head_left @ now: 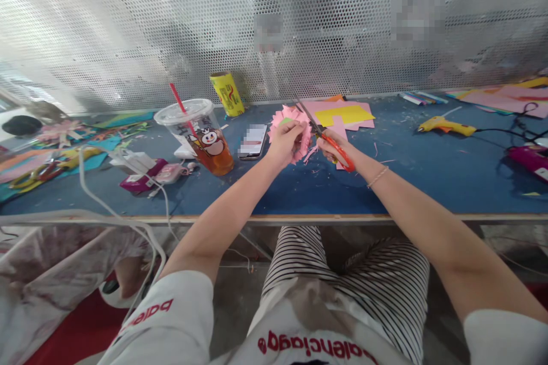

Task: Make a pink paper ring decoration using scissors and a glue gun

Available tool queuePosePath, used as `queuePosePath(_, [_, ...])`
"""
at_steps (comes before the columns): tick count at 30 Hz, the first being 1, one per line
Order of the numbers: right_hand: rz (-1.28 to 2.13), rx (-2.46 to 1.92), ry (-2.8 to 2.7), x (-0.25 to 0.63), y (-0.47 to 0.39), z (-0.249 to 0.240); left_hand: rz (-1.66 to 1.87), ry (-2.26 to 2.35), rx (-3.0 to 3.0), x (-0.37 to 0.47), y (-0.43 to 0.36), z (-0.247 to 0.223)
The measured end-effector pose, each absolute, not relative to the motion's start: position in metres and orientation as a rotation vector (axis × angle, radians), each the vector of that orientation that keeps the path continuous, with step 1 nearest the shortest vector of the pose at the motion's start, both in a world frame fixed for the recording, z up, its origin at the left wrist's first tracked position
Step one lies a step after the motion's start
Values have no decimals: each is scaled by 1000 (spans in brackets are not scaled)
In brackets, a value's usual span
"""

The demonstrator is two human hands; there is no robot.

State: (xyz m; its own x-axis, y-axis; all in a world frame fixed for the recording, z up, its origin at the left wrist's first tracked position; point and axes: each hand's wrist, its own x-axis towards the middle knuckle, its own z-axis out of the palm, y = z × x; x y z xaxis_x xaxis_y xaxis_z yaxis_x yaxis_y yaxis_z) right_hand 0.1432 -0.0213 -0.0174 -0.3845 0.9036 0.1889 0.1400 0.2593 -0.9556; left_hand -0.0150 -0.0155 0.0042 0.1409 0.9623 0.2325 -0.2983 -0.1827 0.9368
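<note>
My left hand (286, 140) is closed on a pink paper flower (305, 145) with fringed, zigzag edges and a bit of green at its middle. In my right hand (331, 147) is a pair of scissors (342, 155) with orange-red handles; the blades point up and away, close beside the flower's right side. Whether the blades touch the paper I cannot tell. Behind both hands lie pink paper sheets (362, 121) with a yellow piece of paper (345, 116) on top. Thin pink paper scraps are scattered by the scissors.
Left of my hands stand a phone (253, 141), a plastic drink cup (205, 142) with a red straw, and a yellow can-like tube (228, 94). A yellow glue gun (447, 125) with a black cord lies right. Power strips, white cables and another person are at left. A perforated metal panel (342, 28) backs the table.
</note>
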Motion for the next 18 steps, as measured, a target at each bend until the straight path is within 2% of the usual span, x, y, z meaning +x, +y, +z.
queuePosePath(11, [1213, -917, -1735, 142, -24, -18, 1246, 779, 1115, -17, -21, 12])
queuePosePath(18, [1053, -891, -1804, 139, -26, -22, 1249, 792, 1080, -19, -20, 14])
